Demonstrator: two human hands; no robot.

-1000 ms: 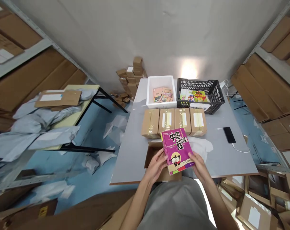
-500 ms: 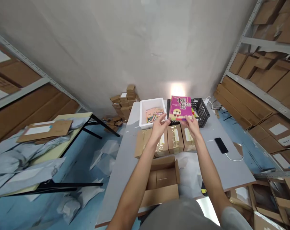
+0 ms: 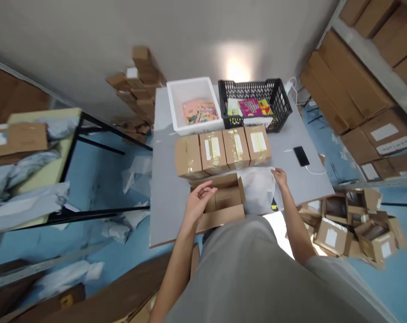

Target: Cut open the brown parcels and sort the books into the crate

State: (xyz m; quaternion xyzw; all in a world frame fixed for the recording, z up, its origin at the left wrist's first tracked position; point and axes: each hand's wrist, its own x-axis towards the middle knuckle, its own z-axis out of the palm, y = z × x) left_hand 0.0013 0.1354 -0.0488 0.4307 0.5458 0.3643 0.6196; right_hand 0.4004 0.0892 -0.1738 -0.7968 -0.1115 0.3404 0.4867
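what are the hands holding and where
Left hand holds nothing, open by the cardboard box. Right hand touches the white bag at its far corner; grip unclear.

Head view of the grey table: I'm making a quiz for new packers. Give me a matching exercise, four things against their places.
1 pink paperback book
2 black smartphone
3 open brown cardboard box
4 white plastic bag

A at the left hand
B in the black plastic crate
C at the right hand
D right side of grey table, cable attached

Pairs: 1-B, 2-D, 3-A, 4-C
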